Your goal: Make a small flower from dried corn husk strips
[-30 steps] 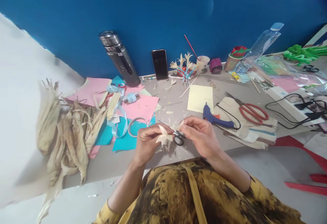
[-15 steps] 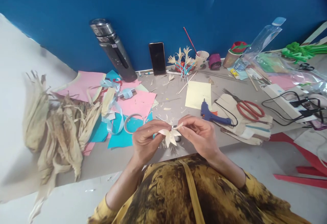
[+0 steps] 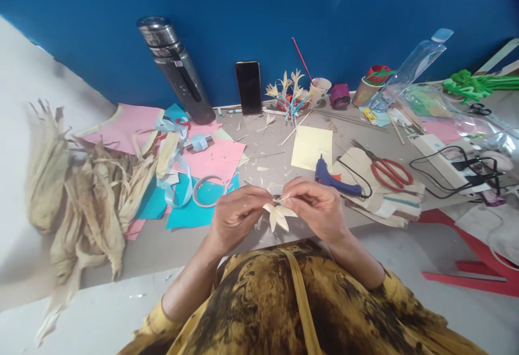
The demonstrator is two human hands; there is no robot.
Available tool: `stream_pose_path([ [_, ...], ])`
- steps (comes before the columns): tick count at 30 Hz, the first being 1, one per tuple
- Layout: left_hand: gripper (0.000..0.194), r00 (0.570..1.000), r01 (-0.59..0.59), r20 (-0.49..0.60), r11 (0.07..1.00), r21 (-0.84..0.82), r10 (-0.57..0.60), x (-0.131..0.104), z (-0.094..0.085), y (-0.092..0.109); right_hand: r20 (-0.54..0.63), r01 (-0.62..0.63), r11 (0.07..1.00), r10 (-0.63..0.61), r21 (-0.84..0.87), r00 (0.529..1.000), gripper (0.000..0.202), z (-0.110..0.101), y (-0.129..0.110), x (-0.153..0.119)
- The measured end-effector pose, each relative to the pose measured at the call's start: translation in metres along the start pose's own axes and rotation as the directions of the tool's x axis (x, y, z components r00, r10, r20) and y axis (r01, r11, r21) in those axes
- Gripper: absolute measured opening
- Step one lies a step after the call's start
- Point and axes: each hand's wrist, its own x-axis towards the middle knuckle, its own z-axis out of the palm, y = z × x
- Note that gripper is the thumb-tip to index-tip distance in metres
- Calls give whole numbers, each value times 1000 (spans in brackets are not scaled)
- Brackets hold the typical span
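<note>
Over the table's front edge, a cream flower (image 3: 279,218) of pointed corn-husk petals hangs between my two hands, petals toward me. My left hand (image 3: 235,219) is closed, its fingertips pinching at the flower's base. From the other side my right hand (image 3: 318,208) pinches the same flower, thumb and forefinger at its base and a petal. The fingers partly hide the base and any stem. A blue hot glue gun (image 3: 334,178) lies just beyond my right hand. Left of my left hand is a roll of tape (image 3: 196,193) on blue paper (image 3: 188,216).
Dried corn husks (image 3: 87,198) pile at the left, near pink paper (image 3: 214,158). A flask (image 3: 178,74), phone (image 3: 248,87) and finished husk flowers (image 3: 286,82) stand along the wall. Red-handled scissors (image 3: 391,174) rest on a glove (image 3: 360,163); a power strip (image 3: 441,163) is at right.
The flower has turned and shifted slightly right, its petals now pointing more to the right. Both hands keep their pinch at its base. The whole view has moved a little.
</note>
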Motion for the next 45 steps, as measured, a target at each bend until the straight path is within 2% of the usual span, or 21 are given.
stream_pose_path([
  [6,13,999,26,-47,996,82,-22,1,2,4,16,1,1000,-1,-24,1000,6,0,1,-2],
  [10,25,997,44,-72,992,121,-36,0,2,4,30,-1,999,2,-36,1000,6,-1,-1,-2],
  [15,22,999,-11,-39,999,30,12,-1,1,2,50,1,1000,0,-12,999,6,0,-2,-3],
  [25,15,989,130,-48,979,-159,-140,-6,1,2,91,-20,1000,19,6,996,5,3,-3,-3],
  [37,6,980,181,-42,957,-228,-196,-14,-2,-2,108,-59,998,60,-16,992,9,12,-4,-2],
  [45,3,973,207,-49,943,-262,-227,-18,-3,-5,125,-31,999,35,-37,992,4,14,-1,-4],
])
